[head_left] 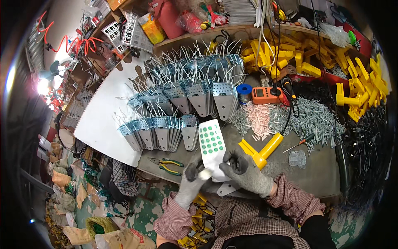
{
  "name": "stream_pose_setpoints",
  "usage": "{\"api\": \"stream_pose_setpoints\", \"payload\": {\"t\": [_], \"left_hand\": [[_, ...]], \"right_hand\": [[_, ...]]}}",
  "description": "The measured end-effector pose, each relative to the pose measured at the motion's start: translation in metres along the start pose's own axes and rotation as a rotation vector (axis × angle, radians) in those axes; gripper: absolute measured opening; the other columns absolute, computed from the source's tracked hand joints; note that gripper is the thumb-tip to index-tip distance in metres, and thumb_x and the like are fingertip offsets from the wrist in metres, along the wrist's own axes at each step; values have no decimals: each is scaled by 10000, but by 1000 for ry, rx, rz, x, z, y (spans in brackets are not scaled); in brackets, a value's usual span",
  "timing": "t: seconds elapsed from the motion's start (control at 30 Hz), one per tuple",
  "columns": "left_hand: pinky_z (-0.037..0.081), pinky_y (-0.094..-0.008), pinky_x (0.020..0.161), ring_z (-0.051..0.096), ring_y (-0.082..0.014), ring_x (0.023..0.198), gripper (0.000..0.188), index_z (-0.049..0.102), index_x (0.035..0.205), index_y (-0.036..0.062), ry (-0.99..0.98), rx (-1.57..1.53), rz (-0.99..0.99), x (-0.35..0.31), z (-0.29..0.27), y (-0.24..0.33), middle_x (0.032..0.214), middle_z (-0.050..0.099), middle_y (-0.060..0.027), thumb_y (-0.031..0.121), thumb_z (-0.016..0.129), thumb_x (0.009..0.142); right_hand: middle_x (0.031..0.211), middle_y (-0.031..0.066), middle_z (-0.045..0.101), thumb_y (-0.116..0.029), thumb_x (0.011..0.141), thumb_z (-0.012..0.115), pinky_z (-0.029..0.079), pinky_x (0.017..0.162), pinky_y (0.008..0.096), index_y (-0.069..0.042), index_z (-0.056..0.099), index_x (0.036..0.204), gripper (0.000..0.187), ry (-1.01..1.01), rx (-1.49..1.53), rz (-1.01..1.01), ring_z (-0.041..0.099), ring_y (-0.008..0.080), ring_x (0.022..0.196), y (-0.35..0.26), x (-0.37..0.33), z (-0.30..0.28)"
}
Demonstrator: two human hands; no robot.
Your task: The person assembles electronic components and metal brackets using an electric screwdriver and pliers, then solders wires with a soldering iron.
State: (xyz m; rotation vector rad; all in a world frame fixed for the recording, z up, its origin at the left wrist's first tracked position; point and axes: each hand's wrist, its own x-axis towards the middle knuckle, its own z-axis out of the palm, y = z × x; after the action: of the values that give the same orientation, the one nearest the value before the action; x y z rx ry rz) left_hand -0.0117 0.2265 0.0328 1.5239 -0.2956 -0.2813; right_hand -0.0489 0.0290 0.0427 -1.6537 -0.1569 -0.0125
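Observation:
Both my hands wear grey gloves with darker fingers. Between them a white sheet with rows of green round stickers (212,143) stands tilted over the table. My right hand (247,172) is closed on its lower right edge. My left hand (192,180) is closed at its lower left, with a small blurred white patch at the fingertips; I cannot tell what that is. Under the hands a grey metal plate with a hole (226,189) pokes out, its rest hidden. Just beyond my right hand lies a yellow plastic handle piece (265,153) with a black cord.
Rows of grey metal plates with blue tops and white wires (202,97) stand ahead. Pliers (166,165) lie left, a screwdriver (299,142) right. Screws (317,122), pink sleeves (258,118), a solder spool (244,92), an orange multimeter (265,95) and yellow parts (365,87) sit farther off.

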Motion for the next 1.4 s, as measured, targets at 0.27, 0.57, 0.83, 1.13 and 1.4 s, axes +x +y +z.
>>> {"api": "stream_pose_setpoints", "payload": {"t": [0.27,0.57,0.83,1.13,1.4], "left_hand": [[508,-333,795,649,-243,917,261,600,1145,-13,9,591,260,20,32,17,991,654,-166,114,572,918],[531,-422,714,652,-377,847,269,569,1129,32,-164,1112,362,47,36,31,949,650,-192,158,558,891],[484,-481,808,539,-379,1029,463,523,1258,11,92,1608,576,65,18,-9,1143,549,-200,94,614,811],[270,-507,1121,350,-347,1358,679,494,1329,47,-678,1107,472,-17,41,-65,1450,393,-160,289,719,735],[505,-469,793,606,-326,1015,534,483,1291,29,-376,1108,778,71,146,-11,1102,614,-170,307,634,860]], "right_hand": [[1200,82,508,-163,800,728,373,980,467,-175,631,1158,372,306,-777,-591,426,305,1183,-8,12,-19],[1075,80,540,-105,709,752,388,956,452,-101,643,997,308,315,-810,-556,486,308,1083,13,28,-24],[942,115,579,-120,748,674,440,867,404,-27,644,861,150,355,-786,-227,544,299,944,66,47,-92],[1156,112,572,-4,771,633,463,952,393,-38,625,1128,359,-268,-685,-359,556,302,1085,47,37,-123],[1003,132,656,-88,824,572,527,833,409,-146,657,1120,314,-235,-1909,-65,649,303,1000,3,149,-242]]}}
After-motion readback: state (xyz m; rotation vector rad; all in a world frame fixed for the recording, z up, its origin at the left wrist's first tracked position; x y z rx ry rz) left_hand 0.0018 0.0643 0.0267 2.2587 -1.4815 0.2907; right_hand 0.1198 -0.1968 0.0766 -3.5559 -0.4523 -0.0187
